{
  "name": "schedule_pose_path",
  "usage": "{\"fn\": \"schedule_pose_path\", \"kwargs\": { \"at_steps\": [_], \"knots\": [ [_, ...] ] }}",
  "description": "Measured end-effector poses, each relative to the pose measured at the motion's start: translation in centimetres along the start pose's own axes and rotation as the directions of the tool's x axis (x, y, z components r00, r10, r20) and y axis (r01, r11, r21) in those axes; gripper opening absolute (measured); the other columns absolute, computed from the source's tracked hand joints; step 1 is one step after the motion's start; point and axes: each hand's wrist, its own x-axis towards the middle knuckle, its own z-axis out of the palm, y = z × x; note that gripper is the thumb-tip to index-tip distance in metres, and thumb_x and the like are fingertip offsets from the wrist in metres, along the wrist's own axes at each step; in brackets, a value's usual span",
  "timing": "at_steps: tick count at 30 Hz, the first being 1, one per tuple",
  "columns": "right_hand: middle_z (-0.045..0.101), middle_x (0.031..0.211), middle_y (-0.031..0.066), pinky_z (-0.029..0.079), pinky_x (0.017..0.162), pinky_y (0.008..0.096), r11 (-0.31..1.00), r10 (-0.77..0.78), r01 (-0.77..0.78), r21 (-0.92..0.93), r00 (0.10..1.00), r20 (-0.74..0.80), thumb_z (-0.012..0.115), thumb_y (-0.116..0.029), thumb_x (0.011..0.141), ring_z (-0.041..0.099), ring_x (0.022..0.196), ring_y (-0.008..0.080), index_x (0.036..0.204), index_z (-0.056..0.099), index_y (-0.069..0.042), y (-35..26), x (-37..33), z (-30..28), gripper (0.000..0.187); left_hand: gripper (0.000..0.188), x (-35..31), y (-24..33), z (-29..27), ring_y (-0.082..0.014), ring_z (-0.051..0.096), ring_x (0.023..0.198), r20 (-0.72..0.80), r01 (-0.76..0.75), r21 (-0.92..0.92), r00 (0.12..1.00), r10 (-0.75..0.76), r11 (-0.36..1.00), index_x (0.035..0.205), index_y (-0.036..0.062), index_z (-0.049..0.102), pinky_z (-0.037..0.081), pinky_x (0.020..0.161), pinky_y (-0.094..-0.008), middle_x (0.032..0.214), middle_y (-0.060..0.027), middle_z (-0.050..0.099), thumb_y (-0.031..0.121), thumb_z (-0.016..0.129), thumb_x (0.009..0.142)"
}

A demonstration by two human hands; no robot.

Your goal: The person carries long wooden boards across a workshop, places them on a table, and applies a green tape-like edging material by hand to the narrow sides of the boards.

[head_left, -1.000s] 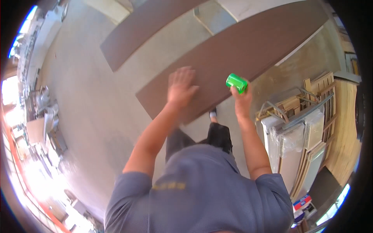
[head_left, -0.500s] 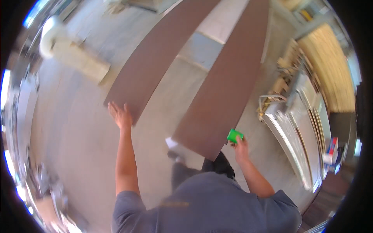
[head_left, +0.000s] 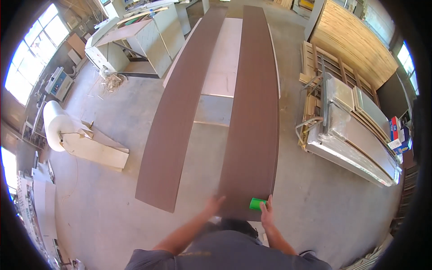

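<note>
Here, note the green cylinder (head_left: 256, 204), clamped in the right hand (head_left: 267, 213) at the near right corner of the right brown board (head_left: 249, 117); impossible to tell whether touching its surface. Compare the left hand (head_left: 215, 205), blurred beside the left edge of the same board; impossible to tell whether gripping or merely alongside. See also the left brown board (head_left: 166, 139), lying apart from the first 1, with a pale panel (head_left: 220, 67) showing between the 2 toward their far ends. For good handling, probably best to grip the cylinder firmly without squeezing, to keep 1 hand at each long edge, to steady the near end from the left before any pressure from the right, and to guard the corner against knocks.
</note>
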Motion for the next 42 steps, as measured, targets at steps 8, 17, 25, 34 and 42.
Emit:
{"fn": "schedule_pose_path", "kwargs": {
  "at_steps": [8,17,25,34,42],
  "knots": [
    [0.033,0.161,0.0160,0.039,0.109,0.0352,0.988,-0.136,0.138,0.065,0.990,-0.032,0.065,-0.024,0.098,0.048,0.136,0.0232,0.122,0.064,0.007,-0.6,0.4,1.3,0.039,0.074,-2.0,-1.6,-2.0,-0.0229,0.068,0.091,-0.066,-0.002,-0.189,0.998,-0.010,0.982,0.116,-0.0102,0.067,0.053,0.080,-0.0372,0.099,-0.0176,0.072,0.061,0.061,0.096],
    [0.069,0.111,0.0130,0.044,0.099,0.0315,0.946,0.213,-0.227,0.230,0.973,0.088,0.055,-0.040,0.105,0.061,0.111,0.0187,0.122,0.064,0.006,3.3,-2.0,12.3,0.051,0.071,-6.2,-0.3,-18.6,-0.0287,0.070,0.104,-0.337,0.116,0.117,0.939,-0.071,0.986,0.114,-0.0072,0.068,0.054,0.087,-0.0430,0.102,-0.0208,0.073,0.061,0.066,0.093],
    [0.066,0.124,0.0096,0.039,0.106,0.0327,0.951,0.209,-0.283,0.126,0.887,0.412,0.053,-0.035,0.106,0.057,0.117,0.0177,0.132,0.061,0.005,-3.3,-5.1,32.7,0.048,0.065,-4.0,-5.6,-38.7,-0.0387,0.070,0.100,-0.415,0.033,0.221,0.907,0.063,0.975,0.112,-0.0056,0.068,0.054,0.086,-0.0456,0.104,-0.0254,0.072,0.056,0.070,0.089],
    [0.068,0.118,0.0108,0.045,0.096,0.0333,0.973,0.154,-0.174,0.152,0.979,0.134,0.067,-0.034,0.099,0.061,0.107,0.0179,0.121,0.065,0.002,-1.5,-6.8,48.8,0.043,0.053,-0.5,-10.4,-50.4,-0.0306,0.072,0.085,-0.278,0.050,0.170,0.961,-0.001,0.984,0.109,-0.0024,0.072,0.054,0.076,-0.0415,0.094,-0.0195,0.075,0.048,0.071,0.091],
    [0.061,0.136,0.0249,0.043,0.106,0.0374,0.962,0.204,-0.200,-0.183,0.979,0.004,0.070,-0.045,0.094,0.058,0.126,0.0311,0.115,0.070,0.003,-1.8,-7.3,50.3,0.053,0.048,0.0,-10.5,-51.1,-0.0324,0.071,0.085,-0.148,0.039,0.225,0.989,-0.006,0.974,0.106,-0.0012,0.073,0.054,0.076,-0.0415,0.093,-0.0194,0.074,0.044,0.071,0.092]
  ]
}}
